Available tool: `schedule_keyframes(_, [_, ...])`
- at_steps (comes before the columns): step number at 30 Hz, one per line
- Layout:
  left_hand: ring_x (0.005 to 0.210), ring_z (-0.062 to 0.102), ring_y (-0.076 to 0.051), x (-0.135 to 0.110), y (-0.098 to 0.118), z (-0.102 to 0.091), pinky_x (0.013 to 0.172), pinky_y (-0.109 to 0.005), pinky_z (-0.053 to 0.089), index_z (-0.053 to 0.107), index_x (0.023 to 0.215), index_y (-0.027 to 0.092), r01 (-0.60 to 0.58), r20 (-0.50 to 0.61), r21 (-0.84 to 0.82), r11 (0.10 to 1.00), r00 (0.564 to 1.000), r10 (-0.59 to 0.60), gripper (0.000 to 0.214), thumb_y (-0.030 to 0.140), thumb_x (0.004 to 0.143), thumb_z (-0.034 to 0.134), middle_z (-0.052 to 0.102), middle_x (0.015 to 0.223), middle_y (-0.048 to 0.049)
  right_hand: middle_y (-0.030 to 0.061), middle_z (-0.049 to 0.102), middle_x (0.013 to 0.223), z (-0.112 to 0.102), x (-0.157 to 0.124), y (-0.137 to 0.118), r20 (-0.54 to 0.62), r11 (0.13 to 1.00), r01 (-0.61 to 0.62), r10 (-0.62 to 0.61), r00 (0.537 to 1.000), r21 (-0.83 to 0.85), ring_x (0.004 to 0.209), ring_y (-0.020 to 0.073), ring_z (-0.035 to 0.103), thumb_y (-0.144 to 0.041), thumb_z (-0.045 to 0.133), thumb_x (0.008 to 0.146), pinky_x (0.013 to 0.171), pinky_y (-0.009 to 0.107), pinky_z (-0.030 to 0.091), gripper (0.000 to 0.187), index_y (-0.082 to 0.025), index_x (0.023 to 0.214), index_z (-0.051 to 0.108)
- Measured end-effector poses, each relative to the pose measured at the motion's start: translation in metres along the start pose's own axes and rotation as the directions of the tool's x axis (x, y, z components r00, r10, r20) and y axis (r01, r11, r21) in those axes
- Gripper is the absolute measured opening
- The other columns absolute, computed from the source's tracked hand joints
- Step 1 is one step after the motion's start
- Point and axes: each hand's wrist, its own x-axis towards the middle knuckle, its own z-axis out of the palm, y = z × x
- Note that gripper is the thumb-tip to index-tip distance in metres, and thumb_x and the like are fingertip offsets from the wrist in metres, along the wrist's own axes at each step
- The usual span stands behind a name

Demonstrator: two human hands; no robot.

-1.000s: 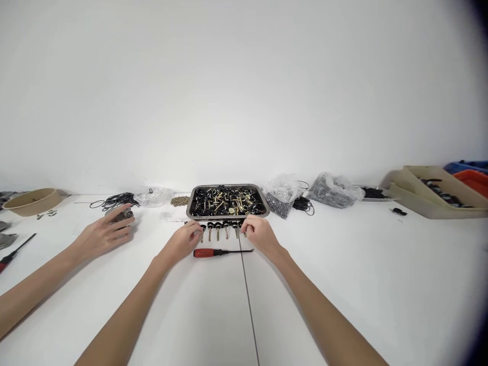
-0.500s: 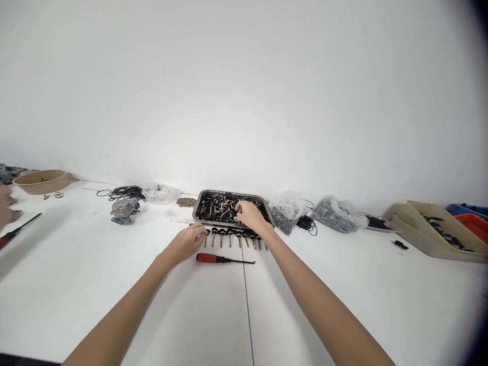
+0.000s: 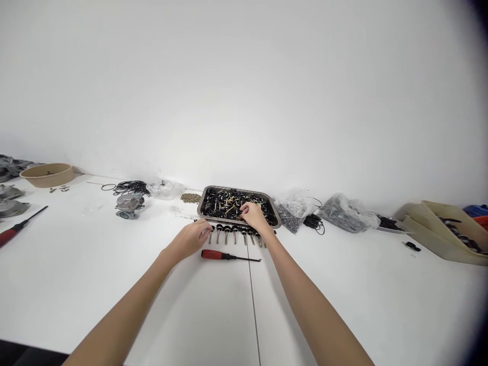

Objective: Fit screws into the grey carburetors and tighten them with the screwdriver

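Note:
A metal tray (image 3: pixel 277 223) holds a heap of small black parts with brass-coloured stems. My right hand (image 3: pixel 256 217) reaches over its right half, fingers pinched together down among the parts; what they hold is too small to make out. Along the tray's front edge, several black-headed parts with brass stems (image 3: pixel 226 237) lie in a row. My left hand (image 3: pixel 190 239) rests at the row's left end, fingers curled close to the leftmost stem; whether they grip something is hidden. In front of the row lies a red-handled screwdriver (image 3: pixel 214 254), its shaft pointing right.
Left are a grey metal housing (image 3: pixel 129 205), black rings (image 3: pixel 131 188), small brass pieces (image 3: pixel 190 197), a tan bowl (image 3: pixel 48 175) and another red screwdriver (image 3: pixel 8 236). Right are bags of dark parts (image 3: pixel 292 211), (image 3: pixel 345 213) and beige bins (image 3: pixel 442 234) near the wall (image 3: pixel 244 91).
My view has shifted slightly, so things sit further right in it. Another person's hand at the far left edge has gone out of view. My right hand stays in the tray, fingers still pinched.

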Motion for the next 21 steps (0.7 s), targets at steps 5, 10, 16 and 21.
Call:
schedule_keyframes(5, [0.070,0.055,-0.016,0.000,-0.001,0.000,0.067,-0.031,0.045,0.062,0.096,0.021,-0.002,-0.009,-0.009,1.000,1.000,0.002,0.028,0.029,0.089,0.036,0.062,0.093,-0.0058,0.0032,0.064,0.082,-0.004,-0.005,-0.006,-0.008,0.999,0.025,-0.025,1.000,0.026,0.077,0.0136,0.057,-0.010,0.053,0.067,0.069,0.021,0.040,0.021,-0.015,0.084,0.064])
schedule_keyframes(10, [0.068,0.055,-0.015,0.001,-0.003,0.001,0.067,-0.030,0.044,0.061,0.094,0.021,-0.009,-0.014,0.005,1.000,1.000,0.009,0.026,0.028,0.089,0.037,0.061,0.090,-0.0043,0.0053,0.064,0.069,-0.008,-0.006,-0.011,0.068,0.999,0.005,-0.007,0.998,0.035,0.068,0.0147,0.058,-0.014,0.054,0.067,0.064,0.022,0.040,0.012,-0.014,0.059,0.064])
schedule_keyframes(16, [0.069,0.055,-0.015,0.002,-0.004,0.001,0.066,-0.029,0.044,0.061,0.094,0.022,0.000,-0.004,0.021,1.000,1.000,0.000,0.025,0.028,0.089,0.037,0.060,0.090,-0.0039,0.0079,0.064,0.062,-0.006,-0.003,-0.009,0.101,0.995,-0.035,0.026,0.995,0.091,0.067,0.0172,0.061,-0.006,0.055,0.062,0.060,0.022,0.042,0.018,-0.013,0.047,0.062])
schedule_keyframes(21, [0.071,0.056,-0.016,0.002,-0.003,0.001,0.066,-0.029,0.044,0.060,0.094,0.022,0.001,-0.003,0.021,1.000,1.000,-0.001,0.025,0.028,0.089,0.037,0.061,0.091,-0.0036,0.0106,0.068,0.081,-0.010,-0.007,-0.004,-0.045,0.980,-0.055,0.064,0.997,0.190,0.077,0.0186,0.062,-0.017,0.055,0.074,0.066,0.024,0.045,0.017,-0.012,0.065,0.069])
